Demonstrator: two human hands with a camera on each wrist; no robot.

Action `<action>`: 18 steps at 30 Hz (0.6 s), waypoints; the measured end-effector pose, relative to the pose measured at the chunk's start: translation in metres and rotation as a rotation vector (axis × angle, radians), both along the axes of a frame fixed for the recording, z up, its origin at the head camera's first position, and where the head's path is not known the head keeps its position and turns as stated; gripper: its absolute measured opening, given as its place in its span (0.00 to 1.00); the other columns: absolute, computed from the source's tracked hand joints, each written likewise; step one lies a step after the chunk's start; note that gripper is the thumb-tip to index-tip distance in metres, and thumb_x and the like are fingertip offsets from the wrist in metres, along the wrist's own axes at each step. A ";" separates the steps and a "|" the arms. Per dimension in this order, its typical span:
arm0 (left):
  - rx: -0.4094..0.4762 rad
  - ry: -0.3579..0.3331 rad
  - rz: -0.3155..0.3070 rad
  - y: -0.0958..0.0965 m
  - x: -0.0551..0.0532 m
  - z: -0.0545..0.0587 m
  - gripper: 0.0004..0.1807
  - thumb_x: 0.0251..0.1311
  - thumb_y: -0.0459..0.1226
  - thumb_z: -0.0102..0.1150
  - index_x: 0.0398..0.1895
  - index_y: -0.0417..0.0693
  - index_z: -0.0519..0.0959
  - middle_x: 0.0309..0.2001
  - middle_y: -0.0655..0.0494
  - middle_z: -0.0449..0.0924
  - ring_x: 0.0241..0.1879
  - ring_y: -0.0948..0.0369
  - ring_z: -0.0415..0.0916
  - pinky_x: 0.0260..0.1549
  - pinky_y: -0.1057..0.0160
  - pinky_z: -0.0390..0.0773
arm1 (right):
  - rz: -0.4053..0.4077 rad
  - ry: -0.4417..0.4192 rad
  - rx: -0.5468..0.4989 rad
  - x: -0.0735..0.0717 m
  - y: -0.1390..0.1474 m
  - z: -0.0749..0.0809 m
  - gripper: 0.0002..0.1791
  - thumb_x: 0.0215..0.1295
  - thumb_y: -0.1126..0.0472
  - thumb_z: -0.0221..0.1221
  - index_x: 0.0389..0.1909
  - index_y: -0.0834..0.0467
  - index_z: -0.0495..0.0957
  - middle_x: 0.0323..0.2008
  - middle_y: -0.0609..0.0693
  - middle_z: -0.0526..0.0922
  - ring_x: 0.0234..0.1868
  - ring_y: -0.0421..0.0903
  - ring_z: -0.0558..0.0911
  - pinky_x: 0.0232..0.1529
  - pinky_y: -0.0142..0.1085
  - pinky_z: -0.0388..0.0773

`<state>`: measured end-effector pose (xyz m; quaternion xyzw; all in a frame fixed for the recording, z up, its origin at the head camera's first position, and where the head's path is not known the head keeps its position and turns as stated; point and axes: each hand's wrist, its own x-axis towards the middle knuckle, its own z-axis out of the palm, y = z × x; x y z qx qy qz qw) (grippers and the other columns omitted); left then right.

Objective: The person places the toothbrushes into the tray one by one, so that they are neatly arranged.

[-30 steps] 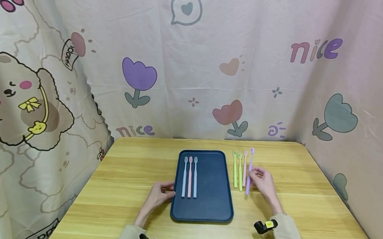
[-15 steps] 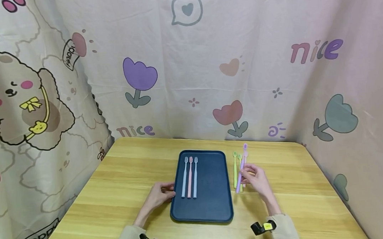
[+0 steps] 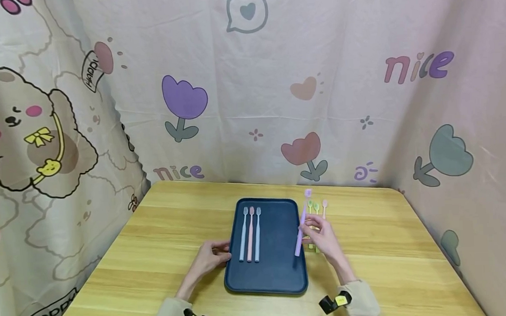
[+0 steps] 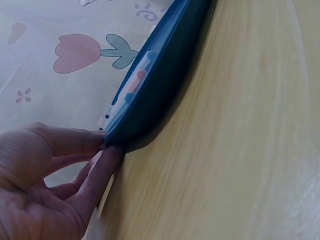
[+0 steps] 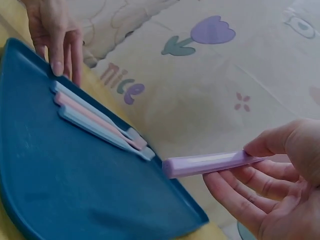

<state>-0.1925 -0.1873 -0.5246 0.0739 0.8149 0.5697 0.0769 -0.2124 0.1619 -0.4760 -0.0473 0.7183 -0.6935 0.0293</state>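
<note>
Right hand point(image 3: 322, 237): its grip pinches the purple toothbrush point(image 3: 302, 222) by the handle, thumb above and fingers point(image 5: 235, 192) below. The brush is lifted off the surface and slightly tilted — its handle end hangs over the right edge of the dark blue tray point(image 3: 279, 270), its head points toward the curtain point(image 3: 249, 82).

Left hand point(image 3: 208, 259): fingers point(image 4: 95, 170) curled at the tray's left rim, thumb on top and fingertips under the lip, so the grip holds the tray's edge.

On the tray, along its left side, three toothbrushes lie side by side, heads away from the person — a blue toothbrush point(image 3: 242, 234), a pink toothbrush point(image 3: 250, 233) and a second blue one point(image 3: 257, 233).

Just right of the tray, on the wooden surface point(image 3: 154, 237), lie two green toothbrushes point(image 3: 313, 207) and a peach toothbrush point(image 3: 324, 207), partly hidden behind the right hand.
</note>
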 end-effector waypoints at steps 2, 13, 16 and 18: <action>-0.001 0.004 -0.001 0.000 0.000 0.001 0.25 0.58 0.26 0.65 0.60 0.24 0.75 0.45 0.31 0.84 0.35 0.61 0.83 0.31 0.66 0.86 | 0.009 -0.003 -0.004 -0.001 -0.006 -0.001 0.22 0.70 0.72 0.55 0.62 0.76 0.66 0.36 0.52 0.79 0.30 0.39 0.84 0.39 0.47 0.89; 0.002 0.007 0.000 0.001 -0.001 0.001 0.25 0.59 0.26 0.65 0.59 0.24 0.75 0.44 0.32 0.84 0.36 0.59 0.84 0.31 0.66 0.86 | 0.063 -0.009 0.012 -0.007 -0.030 -0.014 0.22 0.69 0.72 0.56 0.60 0.76 0.65 0.33 0.52 0.81 0.27 0.39 0.84 0.36 0.42 0.89; 0.002 0.005 -0.004 0.001 -0.001 0.000 0.25 0.59 0.26 0.65 0.59 0.24 0.75 0.44 0.31 0.84 0.37 0.58 0.84 0.31 0.66 0.86 | 0.090 0.006 0.027 -0.008 -0.036 -0.017 0.21 0.69 0.72 0.56 0.59 0.77 0.66 0.33 0.55 0.82 0.26 0.39 0.84 0.36 0.44 0.89; 0.002 0.008 -0.008 0.001 0.000 0.001 0.25 0.59 0.26 0.65 0.59 0.23 0.75 0.45 0.30 0.84 0.38 0.55 0.85 0.31 0.64 0.87 | 0.098 0.018 0.045 -0.009 -0.039 -0.020 0.20 0.69 0.72 0.56 0.58 0.77 0.67 0.33 0.58 0.83 0.26 0.39 0.84 0.35 0.44 0.89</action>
